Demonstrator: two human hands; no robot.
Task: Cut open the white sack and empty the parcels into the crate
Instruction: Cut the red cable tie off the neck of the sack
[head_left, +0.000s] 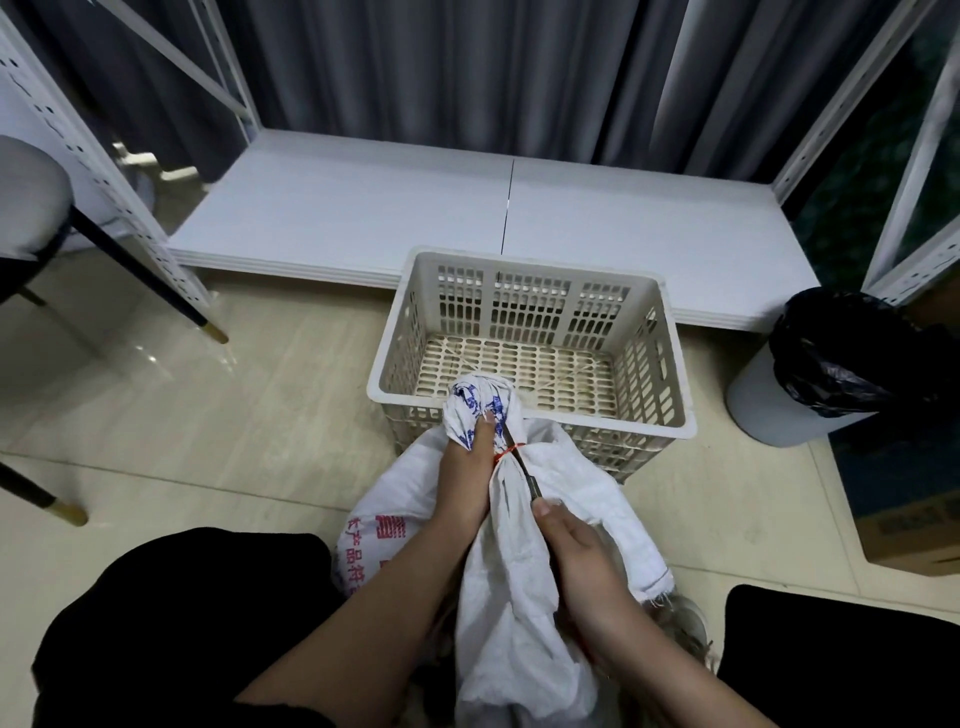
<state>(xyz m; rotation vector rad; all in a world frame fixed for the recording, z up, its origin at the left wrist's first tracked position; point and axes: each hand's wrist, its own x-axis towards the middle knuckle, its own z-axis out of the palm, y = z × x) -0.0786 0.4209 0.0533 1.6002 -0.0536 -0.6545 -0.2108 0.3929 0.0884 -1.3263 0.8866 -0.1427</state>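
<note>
A white woven sack (519, 561) with red and blue print stands between my knees, its neck bunched and tied with a red string (506, 453). My left hand (467, 467) grips the neck just at the tie. My right hand (576, 551) holds a thin dark blade (524, 470) whose tip lies against the red string. Just beyond the sack sits the white slotted plastic crate (654, 374), with nothing inside. No parcels show; the sack hides its contents.
A grey bin with a black liner (826, 369) stands right of the crate, and a cardboard box (914, 525) lies further right. A chair (31, 208) and white shelf frames (130, 182) are on the left. A low white platform (467, 218) runs behind the crate.
</note>
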